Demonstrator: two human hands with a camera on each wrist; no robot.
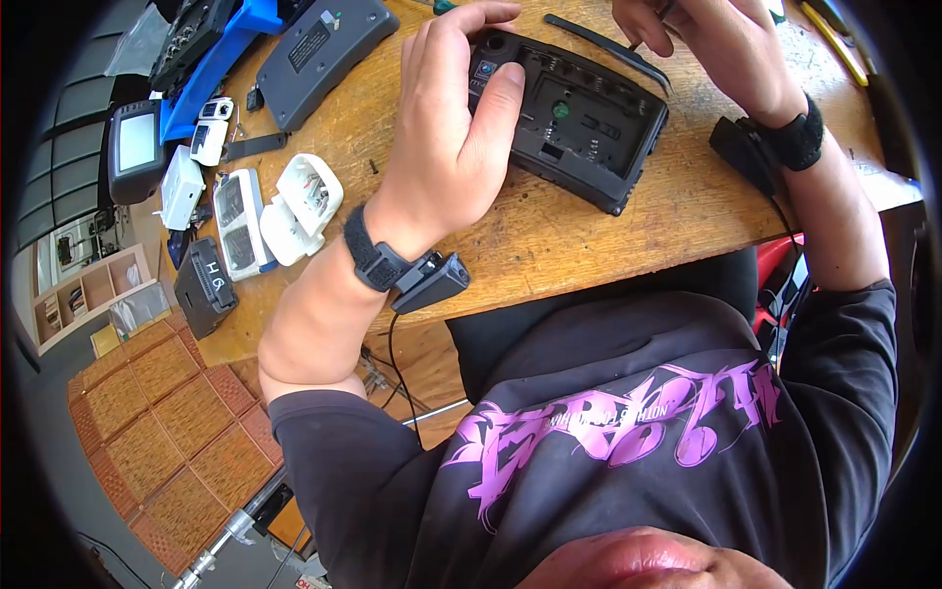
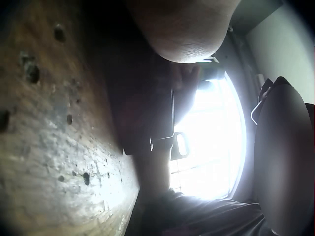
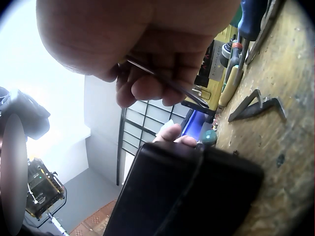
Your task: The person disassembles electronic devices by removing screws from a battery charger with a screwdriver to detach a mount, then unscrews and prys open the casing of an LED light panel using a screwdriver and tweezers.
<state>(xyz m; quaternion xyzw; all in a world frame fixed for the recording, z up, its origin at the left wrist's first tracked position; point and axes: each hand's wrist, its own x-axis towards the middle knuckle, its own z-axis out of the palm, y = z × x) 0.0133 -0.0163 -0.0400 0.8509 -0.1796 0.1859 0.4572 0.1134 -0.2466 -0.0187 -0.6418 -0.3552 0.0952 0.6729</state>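
A black device housing (image 1: pixel 579 142) lies on the wooden table, its inside with several metal springs and a small green part facing up. My left hand (image 1: pixel 456 137) grips its left end, thumb over the near face and fingers round the far edge. My right hand (image 1: pixel 721 49) is raised past the housing's far right corner. Its curled fingers pinch a thin metal tool (image 3: pixel 170 82) in the right wrist view; its exact kind I cannot tell. Just beyond the housing is a black curved strip (image 1: pixel 603 41). The left wrist view is dark, with the housing mostly in shadow.
Left on the table (image 1: pixel 549 260) are a white opened case (image 1: pixel 299 208), a white-framed case (image 1: pixel 235 221), a grey device (image 1: pixel 324 64), a blue bin (image 1: pixel 211 83) and a black box (image 1: pixel 204 285). A small screw (image 1: pixel 373 167) lies nearby. Screwdrivers (image 3: pixel 234 73) lie beyond my right hand.
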